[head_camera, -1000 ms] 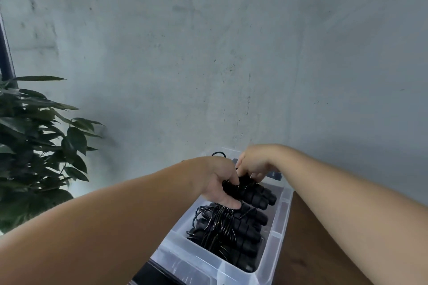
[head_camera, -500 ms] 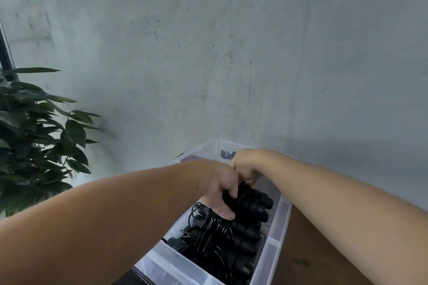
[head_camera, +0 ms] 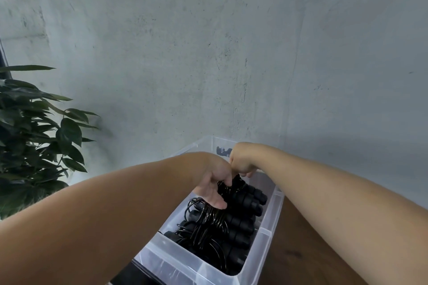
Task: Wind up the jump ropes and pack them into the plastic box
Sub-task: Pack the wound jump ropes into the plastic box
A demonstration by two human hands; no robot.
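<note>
Since a second ago both hands have pushed the wound jump rope [head_camera: 245, 194] lower into the plastic box [head_camera: 266, 233]. Left hand [head_camera: 214, 183] grasps the bundle's cord side, thumb over the coils; right hand [head_camera: 242, 162] is curled on its far end, exact hold hidden. Directly below the grip, packed jump ropes [head_camera: 229, 236] fill the box on the wooden table [head_camera: 301, 259].

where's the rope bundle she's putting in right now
In the head view, the wound jump rope sits lower centre, gripped by the left hand and right hand, over the far end of the clear plastic box.
</note>
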